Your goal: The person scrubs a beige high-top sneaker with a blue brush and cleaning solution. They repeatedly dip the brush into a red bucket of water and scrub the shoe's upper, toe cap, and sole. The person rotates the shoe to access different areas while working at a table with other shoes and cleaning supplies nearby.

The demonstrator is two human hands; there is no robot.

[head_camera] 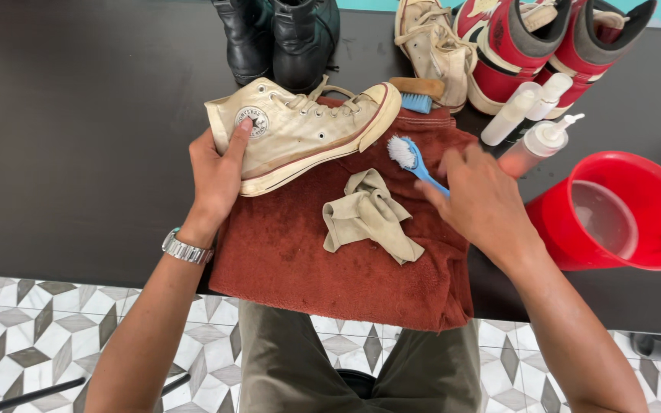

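Left hand (217, 172): clamped on the heel end of the cream high-top sneaker (300, 134), which lies on its side on the rust-red towel (346, 268).
Crumpled cloth (365, 218): loose on the towel, between the hands.
Right hand (483, 203): closed round the blue brush (415, 162), bristles just off the toe.
Tip: I'd brace that heel firm and scrub in short strokes (bristles flat on the rubber).
Red bucket (613, 218): right of the towel, cloudy water inside.
Hard to see: brush handle hidden in the fist; boots and red sneakers cut off up top.
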